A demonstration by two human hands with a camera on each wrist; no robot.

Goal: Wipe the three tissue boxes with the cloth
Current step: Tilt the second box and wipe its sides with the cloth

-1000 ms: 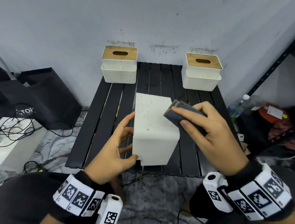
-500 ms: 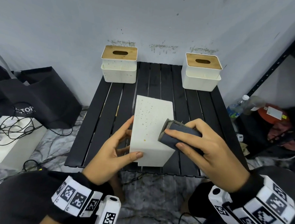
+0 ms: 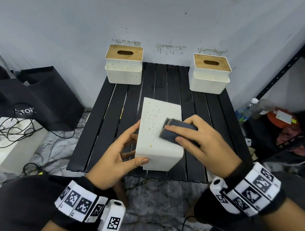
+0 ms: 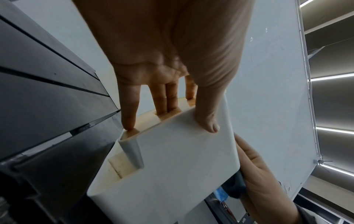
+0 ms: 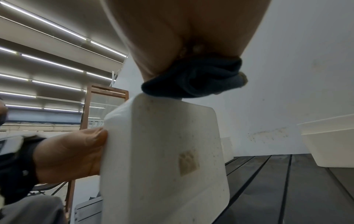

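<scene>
White tissue box (image 3: 158, 133) (speckled) stands tilted in the left hand (image 3: 118, 157), thumb and fingers clamped; right hand (image 3: 204, 140) clamps the cloth (image 3: 175, 132). Hard pressing could slip it.

You had one white tissue box (image 3: 157, 141) tipped on its side at the bench's near middle, its upward face speckled with small yellowish spots; the folded dark grey cloth (image 3: 175, 132) lay pressed on that face near its right edge; two more white boxes with wooden slotted lids, the left box (image 3: 123, 68) and the right box (image 3: 209, 76), stood upright at the far corners.
</scene>
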